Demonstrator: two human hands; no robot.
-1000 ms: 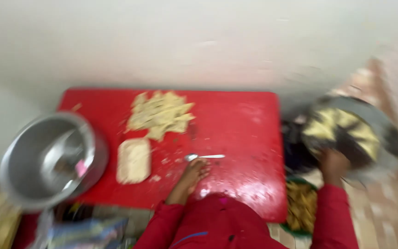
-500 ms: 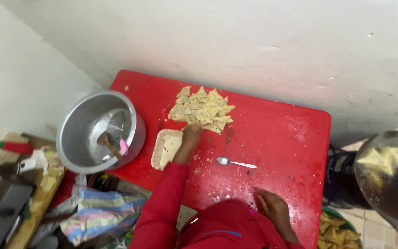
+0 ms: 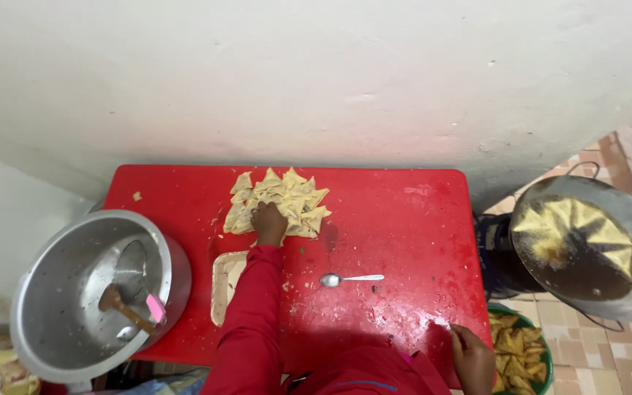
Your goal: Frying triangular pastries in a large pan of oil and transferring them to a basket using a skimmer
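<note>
Your left hand (image 3: 268, 223) rests on the near edge of the pile of folded pastries (image 3: 278, 201) at the back of the red table (image 3: 396, 219), fingers curled onto them; whether it grips one, you cannot tell. Your right hand (image 3: 471, 356) lies open-fingered on the table's front corner, holding nothing. Lift the soft triangles from underneath without squeezing, and keep your sleeve off the tray (image 3: 224, 281) and clear of the spoon (image 3: 349, 279).

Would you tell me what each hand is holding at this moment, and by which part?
The left hand rests on the pile of folded pastries; a grasp cannot be told. The right hand holds nothing, at the red table edge.
</note>
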